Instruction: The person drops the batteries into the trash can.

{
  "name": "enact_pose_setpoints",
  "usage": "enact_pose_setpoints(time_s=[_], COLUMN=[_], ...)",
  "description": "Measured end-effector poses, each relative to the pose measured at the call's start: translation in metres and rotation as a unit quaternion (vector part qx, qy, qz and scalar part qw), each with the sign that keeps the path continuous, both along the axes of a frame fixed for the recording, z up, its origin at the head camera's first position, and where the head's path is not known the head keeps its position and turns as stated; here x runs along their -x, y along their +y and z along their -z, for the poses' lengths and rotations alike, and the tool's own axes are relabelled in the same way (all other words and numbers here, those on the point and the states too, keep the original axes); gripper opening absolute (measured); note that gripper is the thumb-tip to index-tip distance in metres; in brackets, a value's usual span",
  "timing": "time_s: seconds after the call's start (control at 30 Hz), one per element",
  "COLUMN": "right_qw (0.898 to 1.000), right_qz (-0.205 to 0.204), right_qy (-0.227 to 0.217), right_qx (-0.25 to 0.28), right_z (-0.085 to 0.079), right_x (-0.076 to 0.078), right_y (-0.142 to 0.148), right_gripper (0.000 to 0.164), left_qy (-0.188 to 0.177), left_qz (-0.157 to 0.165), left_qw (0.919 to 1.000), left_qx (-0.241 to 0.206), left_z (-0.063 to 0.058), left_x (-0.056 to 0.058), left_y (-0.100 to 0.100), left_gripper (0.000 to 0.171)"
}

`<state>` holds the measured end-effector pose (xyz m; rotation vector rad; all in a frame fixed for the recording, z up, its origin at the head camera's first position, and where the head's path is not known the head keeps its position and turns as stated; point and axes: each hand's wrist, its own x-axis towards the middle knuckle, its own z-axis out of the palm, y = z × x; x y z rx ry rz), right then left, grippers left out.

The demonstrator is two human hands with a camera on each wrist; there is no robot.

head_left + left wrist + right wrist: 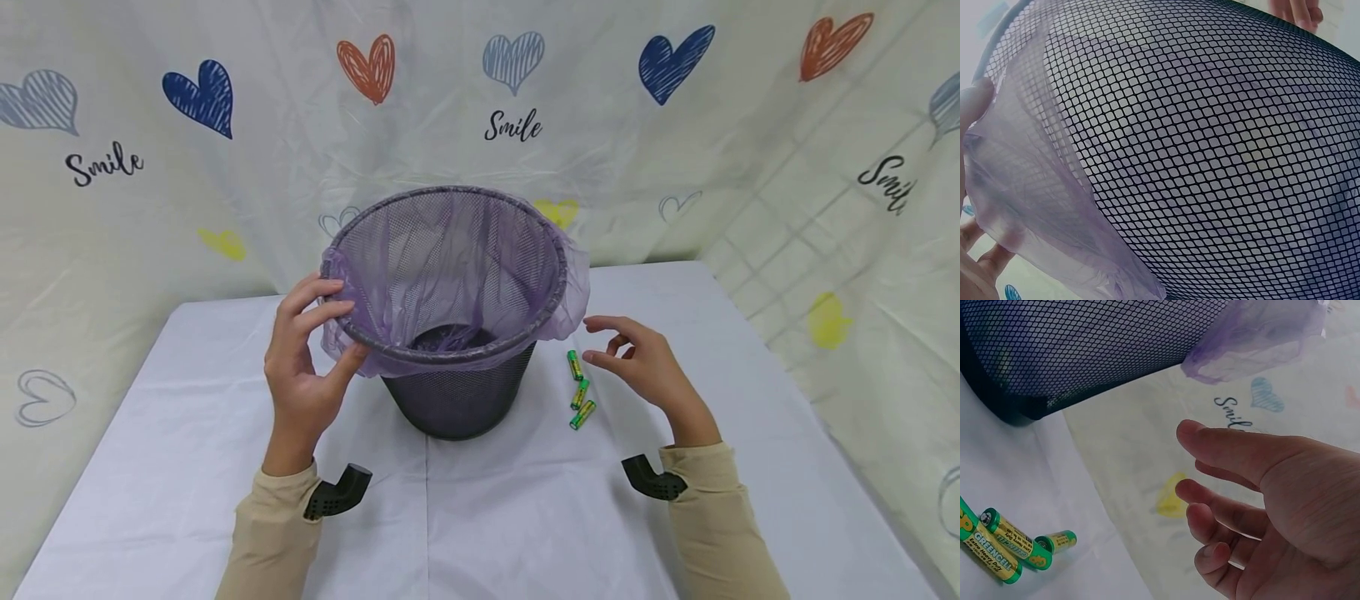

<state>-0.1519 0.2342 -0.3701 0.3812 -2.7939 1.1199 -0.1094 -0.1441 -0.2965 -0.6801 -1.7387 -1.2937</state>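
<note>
A black mesh wastebasket (457,400) stands on the table, lined with a translucent purple trash bag (573,287) that is folded out over its rim. My left hand (307,375) holds the rim at the left, its fingers hooked over the edge and its thumb at the front. In the left wrist view, the thumb (975,100) lies at the rim and fingertips show behind the loose bag film. My right hand (637,358) is held to the right of the basket, fingers loosely bent, nothing in them. Three green and yellow batteries (580,393) lie between it and the basket.
A white cloth covers the table (495,517). Behind it and along the right hangs a pale curtain (435,125) printed with hearts and "Smile". Each wrist wears a black camera mount (337,492).
</note>
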Motion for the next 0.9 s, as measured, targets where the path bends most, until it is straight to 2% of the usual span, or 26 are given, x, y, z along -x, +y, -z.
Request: enact_pose_setpoints(time_s=[0.37,0.9], right_qw=[1.0,0.999], right_qz=[0.001,-0.011], right_qy=[-0.025,-0.044], right_qx=[-0.001,-0.014], right_z=[0.011,0.026], right_x=[0.005,0.013], right_y=[0.004,0.006], right_gripper=[0.046,0.049], left_qy=[0.008,-0.002], left_qz=[0.011,0.005], left_qw=[0.9997,0.9999], left_qx=[-0.02,-0.011], left_z=[0.0,-0.001], left_x=[0.001,0.0], left_y=[0.002,0.001], left_gripper=[0.048,0.049])
